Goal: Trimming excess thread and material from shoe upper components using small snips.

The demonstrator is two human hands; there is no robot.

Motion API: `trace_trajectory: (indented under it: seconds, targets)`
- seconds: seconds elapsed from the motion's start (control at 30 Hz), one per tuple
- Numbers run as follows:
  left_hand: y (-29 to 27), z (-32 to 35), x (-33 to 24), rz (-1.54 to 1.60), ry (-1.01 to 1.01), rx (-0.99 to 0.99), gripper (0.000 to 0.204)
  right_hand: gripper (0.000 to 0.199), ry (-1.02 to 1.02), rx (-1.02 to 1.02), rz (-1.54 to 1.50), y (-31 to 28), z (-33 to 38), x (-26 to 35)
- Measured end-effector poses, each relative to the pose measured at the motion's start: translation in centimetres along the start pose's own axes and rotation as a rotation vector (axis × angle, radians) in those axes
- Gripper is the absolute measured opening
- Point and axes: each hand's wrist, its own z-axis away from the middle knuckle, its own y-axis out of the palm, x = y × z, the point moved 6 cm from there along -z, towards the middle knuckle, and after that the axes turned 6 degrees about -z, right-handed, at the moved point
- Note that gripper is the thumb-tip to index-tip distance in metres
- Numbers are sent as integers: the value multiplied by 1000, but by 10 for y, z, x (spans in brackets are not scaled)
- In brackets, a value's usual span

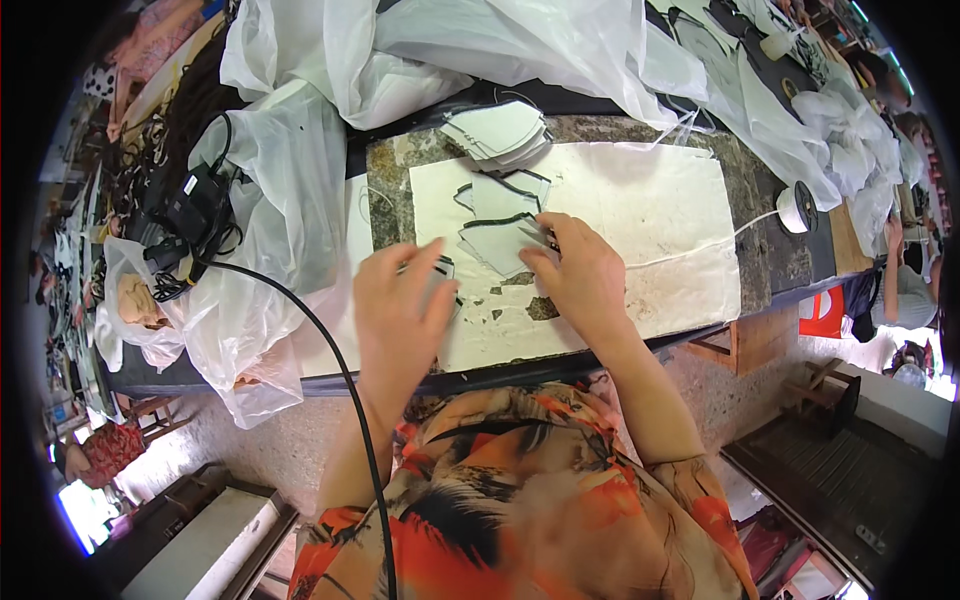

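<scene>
Several flat white pieces with black edging lie in an overlapping row; the nearest white piece (494,246) is by my right hand (582,272). That hand's thumb and fingertips close around dark-edged pieces at its right side. My left hand (402,310), somewhat smeared by motion, has thumb and fingers apart over another black-edged piece (446,268), partly hidden. Whether it touches that piece I cannot tell. Farther away, a stack of similar pieces (497,135) sits at the far edge of a worn cream sheet (660,220).
Translucent plastic bags (270,220) crowd the left and far sides. A black cable (300,305) runs from a black adapter (196,208) past my left arm. At right, a white cord (700,246) leads to a spool (797,209). A stone slab (745,180) lies under the sheet.
</scene>
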Motion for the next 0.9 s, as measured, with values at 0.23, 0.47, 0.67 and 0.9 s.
trace_trajectory:
  seconds: [0.23,0.47,0.67,0.9]
  targets:
    - [29,-22,-32,47,126,-3,39,22,218,197,-400,-21,14,-9]
    - [38,-14,-38,588,-187,412,26,15,320,294,-562,-44,35,-15]
    - [45,-14,-44,895,-126,549,36,12,215,258,-531,-44,37,-14]
    - [41,-10,-56,1298,-253,805,47,10,421,283,-1017,-39,45,-22]
